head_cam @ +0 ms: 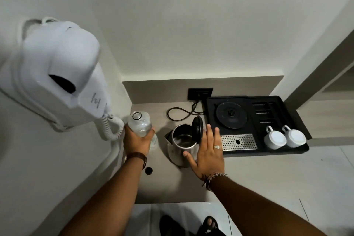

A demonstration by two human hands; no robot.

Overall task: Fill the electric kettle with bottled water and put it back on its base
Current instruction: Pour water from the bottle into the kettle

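Observation:
A steel electric kettle [182,142] stands on the counter with its black lid [197,129] flipped up. My right hand [207,152] hovers flat beside the kettle's right side, fingers spread, holding nothing. My left hand [137,141] grips an uncapped clear water bottle [140,123], held upright to the left of the kettle. The round black kettle base [231,114] sits bare on a black tray [287,115] to the right. A small dark bottle cap [148,170] lies on the counter near my left wrist.
Two white cups [284,138] rest upside down on the tray beside a metal drip grate [238,142]. A power cord [182,113] runs to a wall socket [200,94]. A white wall-mounted hair dryer [55,71] juts out at the left.

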